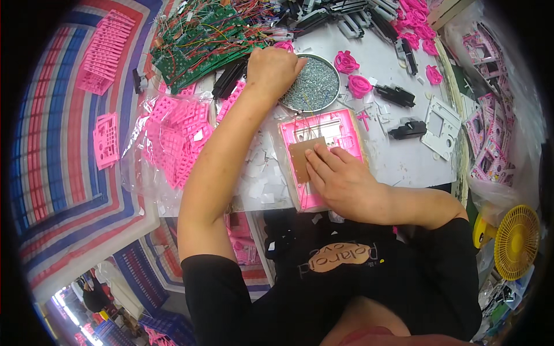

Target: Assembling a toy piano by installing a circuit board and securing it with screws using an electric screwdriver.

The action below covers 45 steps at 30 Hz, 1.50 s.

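My left hand (271, 72) is closed beside a round metal bowl (337, 86) full of small screws (311, 85). Its thumb lies over the near-left rim; the curled fingertips are hidden, so what they grip cannot be made out. Below the bowl, a pink plastic housing (348, 128) lies open side up on a pad. My right hand (343, 176) rests on it with fingers extended, the tips touching a brown circuit board (300, 164) that sits inside. Thin dark wires (304, 121) run from the housing's far edge.
Green circuit boards (193, 49) with coloured wires pile up at the far left. Pink panels (179, 130) in a clear bag lie left of my left forearm. Black parts (395, 95), pink rings (359, 86) and a white frame (441, 127) lie right. A yellow fan (516, 242) stands lower right.
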Tool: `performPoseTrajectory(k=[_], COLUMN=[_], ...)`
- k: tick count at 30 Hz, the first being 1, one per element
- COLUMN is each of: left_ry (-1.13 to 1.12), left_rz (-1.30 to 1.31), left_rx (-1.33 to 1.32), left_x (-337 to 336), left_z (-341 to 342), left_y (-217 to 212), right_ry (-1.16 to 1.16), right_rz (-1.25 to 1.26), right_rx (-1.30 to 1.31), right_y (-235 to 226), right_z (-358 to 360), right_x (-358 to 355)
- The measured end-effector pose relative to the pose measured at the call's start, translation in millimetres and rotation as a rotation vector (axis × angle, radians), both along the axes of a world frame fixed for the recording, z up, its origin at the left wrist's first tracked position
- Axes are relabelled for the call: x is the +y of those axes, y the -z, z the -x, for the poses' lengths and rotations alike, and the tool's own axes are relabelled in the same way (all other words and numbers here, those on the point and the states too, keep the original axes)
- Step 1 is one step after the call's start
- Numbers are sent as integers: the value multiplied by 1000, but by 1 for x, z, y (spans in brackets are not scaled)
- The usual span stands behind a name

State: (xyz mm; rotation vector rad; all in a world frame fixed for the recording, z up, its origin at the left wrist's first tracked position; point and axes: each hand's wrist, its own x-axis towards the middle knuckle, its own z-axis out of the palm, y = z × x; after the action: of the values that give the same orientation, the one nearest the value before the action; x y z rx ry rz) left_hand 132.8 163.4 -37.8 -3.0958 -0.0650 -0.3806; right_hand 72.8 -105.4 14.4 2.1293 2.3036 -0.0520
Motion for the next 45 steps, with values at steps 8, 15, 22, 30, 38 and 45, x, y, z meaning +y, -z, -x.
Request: performPoseTrajectory(k=[8,15,22,30,38,45], left_ry=[18,65,61,84,124,131], left_rz=[784,634,589,623,569,563], left_rx=[-59,-144,-108,-248,-305,-357], left_x=[-40,-107,-116,-111,-114,-116], left_z=[75,163,167,169,169,166], left_y=[-42,2,-9,-1,-2,-9], right_ry=[-14,102,386,106,141,46], right_rz=[-126,-270,-1311,-333,-584,-638], right_rx=[-1,617,766,1706,1683,1757], right_y=[8,12,-56,-85,-28,-20], right_z=[-4,-26,-193,-161,-39,-26], right_x=[-2,-6,-44,32,37,35])
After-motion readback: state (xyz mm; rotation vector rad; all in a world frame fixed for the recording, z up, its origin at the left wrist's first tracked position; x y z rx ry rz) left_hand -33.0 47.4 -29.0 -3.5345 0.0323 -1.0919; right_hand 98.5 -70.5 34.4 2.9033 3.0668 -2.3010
